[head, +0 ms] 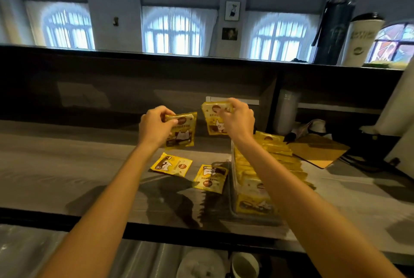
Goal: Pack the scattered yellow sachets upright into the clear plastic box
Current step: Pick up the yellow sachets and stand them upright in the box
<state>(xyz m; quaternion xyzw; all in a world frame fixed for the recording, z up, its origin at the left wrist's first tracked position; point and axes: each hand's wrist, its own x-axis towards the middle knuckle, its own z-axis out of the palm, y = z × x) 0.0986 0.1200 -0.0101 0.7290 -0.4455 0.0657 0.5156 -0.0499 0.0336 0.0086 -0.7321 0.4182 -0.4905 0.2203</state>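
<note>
My left hand (154, 126) pinches the top edge of a yellow sachet (182, 131), which hangs upright above the counter. My right hand (238, 118) holds a second yellow sachet (211, 118) by its top, raised just left of the far end of the clear plastic box (234, 179). The box stands at right and holds a row of several yellow sachets (277, 159) on edge. Two loose sachets lie flat on the counter left of the box, one (171, 164) under my left hand and one (210, 178) against the box's side.
A yellow board (318, 151) lies beyond the box at right, with a white cylinder (286, 112) behind it. A dark raised ledge (156, 56) runs across the back, bearing a dark bottle (333, 27) and a white cup (360, 40). White dishes (201, 264) sit below the counter's front edge.
</note>
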